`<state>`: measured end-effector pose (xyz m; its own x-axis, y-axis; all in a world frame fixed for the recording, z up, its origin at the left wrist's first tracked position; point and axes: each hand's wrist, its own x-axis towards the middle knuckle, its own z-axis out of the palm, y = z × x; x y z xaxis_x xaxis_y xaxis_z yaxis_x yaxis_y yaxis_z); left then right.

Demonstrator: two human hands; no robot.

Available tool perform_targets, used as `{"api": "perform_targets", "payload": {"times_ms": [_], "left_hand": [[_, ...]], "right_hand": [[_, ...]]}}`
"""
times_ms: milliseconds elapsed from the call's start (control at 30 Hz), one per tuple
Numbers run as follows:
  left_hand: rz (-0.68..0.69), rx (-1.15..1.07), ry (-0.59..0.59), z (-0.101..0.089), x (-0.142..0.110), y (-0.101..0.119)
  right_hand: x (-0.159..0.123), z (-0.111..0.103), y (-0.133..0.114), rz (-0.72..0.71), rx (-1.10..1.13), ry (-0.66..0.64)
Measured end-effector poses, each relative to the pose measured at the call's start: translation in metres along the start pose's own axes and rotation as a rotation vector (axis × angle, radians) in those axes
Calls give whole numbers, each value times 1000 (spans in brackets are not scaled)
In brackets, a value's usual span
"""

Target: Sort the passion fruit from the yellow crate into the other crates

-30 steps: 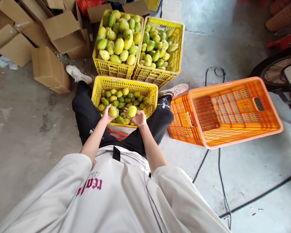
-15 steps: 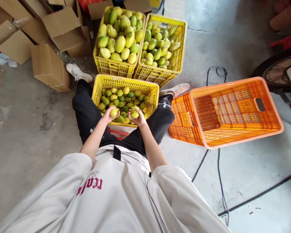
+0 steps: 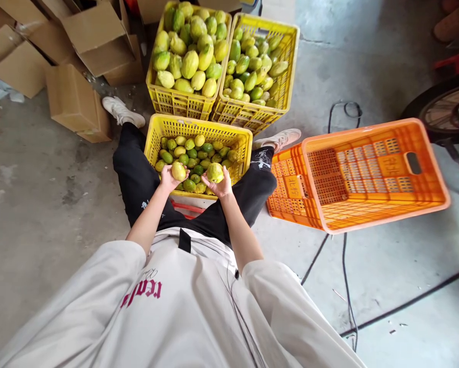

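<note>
A yellow lemon rests in my left hand, the fingers curled under and around it. My right hand holds a greener, bumpier lemon cradled between thumb and fingers. Both hands are over the near edge of a yellow plastic crate between my legs. Inside that crate lie several green and yellow lemons, some hidden behind my hands.
Behind stand two yellow crates, left and right, heaped with larger yellow-green fruit. An orange crate leans at the right, near a wheel and black cables. Cardboard boxes pile up at the back left.
Both lemons have turned in my hands and show more of their upper sides. My hands have opened slightly around them. The view has shifted a little.
</note>
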<state>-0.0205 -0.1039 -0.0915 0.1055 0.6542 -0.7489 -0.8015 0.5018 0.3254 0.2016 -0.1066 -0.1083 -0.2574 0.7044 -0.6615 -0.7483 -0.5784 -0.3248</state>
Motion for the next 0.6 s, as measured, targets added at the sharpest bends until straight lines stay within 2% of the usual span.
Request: {"api": "perform_targets", "payload": {"times_ms": [133,333,600], "left_hand": [[-18,22,-5,1,0,-2],[-55,13,8,2,-1,-3],[-17,-28,53,-3,4,2]], "right_hand": [[2,-4,-3,-22,22,7],[-1,0,-4,40,43,-34],[-6,5,-2,-23,56,-98]]}}
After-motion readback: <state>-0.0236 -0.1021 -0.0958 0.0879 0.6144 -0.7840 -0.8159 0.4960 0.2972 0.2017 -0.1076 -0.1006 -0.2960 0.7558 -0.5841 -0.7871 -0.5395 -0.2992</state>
